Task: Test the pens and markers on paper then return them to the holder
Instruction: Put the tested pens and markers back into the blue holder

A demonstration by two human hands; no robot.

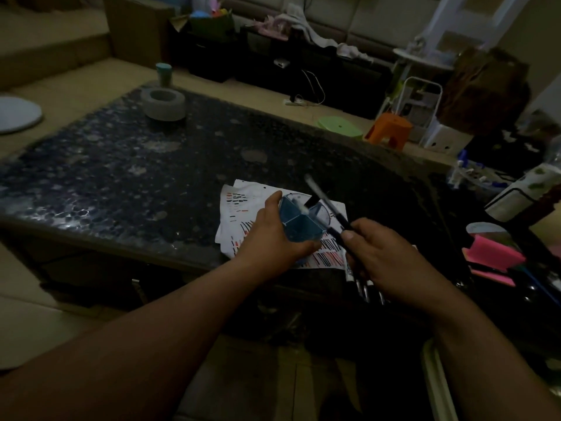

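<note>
A blue round holder [299, 220] with divided compartments stands on white paper sheets [243, 202] marked with red and black strokes. My left hand [274, 238] grips the holder's near left side. My right hand [394, 262] holds a bundle of black markers [364, 287], their ends sticking out below the palm. One black marker [328, 208] with a light tip is pinched at my right thumb and slants up over the holder. Another marker [309, 204] leans inside the holder.
The dark speckled table [121, 177] carries a grey ring-shaped bowl [163, 104] at the far left. Pink sticky pads [491, 253] and clutter lie on the right. An orange stool [390, 130] and a green lid [340, 126] sit on the floor beyond.
</note>
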